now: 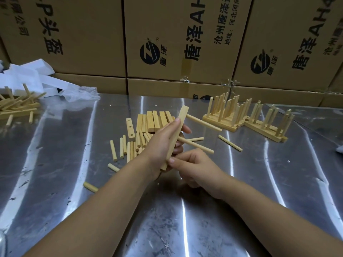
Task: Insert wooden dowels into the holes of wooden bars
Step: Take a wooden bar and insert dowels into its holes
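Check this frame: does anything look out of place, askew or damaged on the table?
Nothing looks damaged. Only minor scatter: one loose dowel lies alone near the left forearm, a second dowel right of the held bar, both apart from the dowel pile. The finished assemblies stand upright.
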